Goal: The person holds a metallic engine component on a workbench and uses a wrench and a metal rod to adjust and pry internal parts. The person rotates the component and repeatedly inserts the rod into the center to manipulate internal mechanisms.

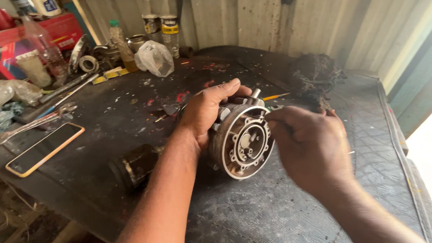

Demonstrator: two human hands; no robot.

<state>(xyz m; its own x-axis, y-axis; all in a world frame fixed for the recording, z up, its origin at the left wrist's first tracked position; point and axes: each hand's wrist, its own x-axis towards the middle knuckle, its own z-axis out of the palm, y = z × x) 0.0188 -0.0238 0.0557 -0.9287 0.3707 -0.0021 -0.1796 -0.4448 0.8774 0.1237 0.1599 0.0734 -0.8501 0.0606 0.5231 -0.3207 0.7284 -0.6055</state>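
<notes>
Head view | left hand (204,111) grips round metal housing (242,139), open face toward camera | right hand (307,145) pinches its rim

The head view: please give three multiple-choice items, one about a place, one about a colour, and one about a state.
1. Where does the phone lie?
A. near the left edge of the dark table
B. under the round metal part
C. on the red box

2. What colour is the phone's rim?
A. green
B. orange
C. white

3. How is the round metal part held?
A. it lies untouched
B. the left hand grips it
C. it hangs on a hook

Answers: 1 A, it lies flat by the left edge. 2 B, an orange frame surrounds the dark screen. 3 B, the left hand wraps its back while the right hand has its fingers at the rim.
</notes>
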